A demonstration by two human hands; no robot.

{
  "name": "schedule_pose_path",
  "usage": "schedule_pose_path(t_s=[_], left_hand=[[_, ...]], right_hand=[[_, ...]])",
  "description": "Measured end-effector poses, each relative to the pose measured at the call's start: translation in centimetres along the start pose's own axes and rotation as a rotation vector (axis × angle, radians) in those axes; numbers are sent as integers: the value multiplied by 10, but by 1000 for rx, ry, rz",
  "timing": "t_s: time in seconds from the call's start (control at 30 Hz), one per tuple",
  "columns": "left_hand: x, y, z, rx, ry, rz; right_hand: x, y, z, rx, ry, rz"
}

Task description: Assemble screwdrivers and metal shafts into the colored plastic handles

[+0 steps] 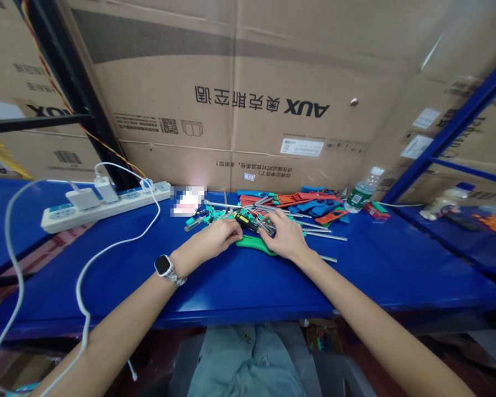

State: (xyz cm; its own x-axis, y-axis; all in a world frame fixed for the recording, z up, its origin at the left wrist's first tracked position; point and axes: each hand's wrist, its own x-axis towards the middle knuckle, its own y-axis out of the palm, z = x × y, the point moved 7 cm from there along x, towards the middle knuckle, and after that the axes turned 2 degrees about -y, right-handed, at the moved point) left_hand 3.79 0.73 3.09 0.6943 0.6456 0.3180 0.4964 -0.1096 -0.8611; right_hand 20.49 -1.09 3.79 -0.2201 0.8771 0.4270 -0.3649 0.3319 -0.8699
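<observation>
My left hand (222, 236), with a watch on its wrist, has its fingers bent together at the left end of a green handle-like piece (256, 244); whether it grips the piece is hard to tell. My right hand (284, 234) curls over small metal parts (267, 225) at the right end of that piece, its thumb and fingers bent close to them. Between the hands lies a black and yellow tool (246, 222). Behind them spreads a pile of teal parts (215, 214), metal rods (326, 236) and red and blue pieces (314, 206).
A white power strip (107, 207) with plugs and a loose white cable (80, 275) is at the left. A water bottle (360, 193) stands right of the pile, beside a red box (375, 210). Large cardboard (248, 66) backs the blue table (380, 270).
</observation>
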Motion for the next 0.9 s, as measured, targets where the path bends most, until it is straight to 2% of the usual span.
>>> schedule_pose_path(t_s=[0.07,0.17,0.27,0.43,0.57,0.67,0.9], left_hand=[[0,-1,-3,-6,7,-16],[-1,-6,-7,-7,27,-71],[-2,-11,-4,20,26,-108],[-3,-15,0,67,19,-171],[2,-18,3,53,-35,-279],[8,-21,6,7,-117,-367],[27,-34,19,-261,-322,-568]], right_hand=[[-4,-2,10,-17,-57,3],[-5,3,26,-40,-177,94],[1,8,32,-61,-188,153],[13,12,30,-49,-89,221],[23,13,24,-44,13,233],[30,11,20,-23,68,198],[46,7,21,147,185,90]])
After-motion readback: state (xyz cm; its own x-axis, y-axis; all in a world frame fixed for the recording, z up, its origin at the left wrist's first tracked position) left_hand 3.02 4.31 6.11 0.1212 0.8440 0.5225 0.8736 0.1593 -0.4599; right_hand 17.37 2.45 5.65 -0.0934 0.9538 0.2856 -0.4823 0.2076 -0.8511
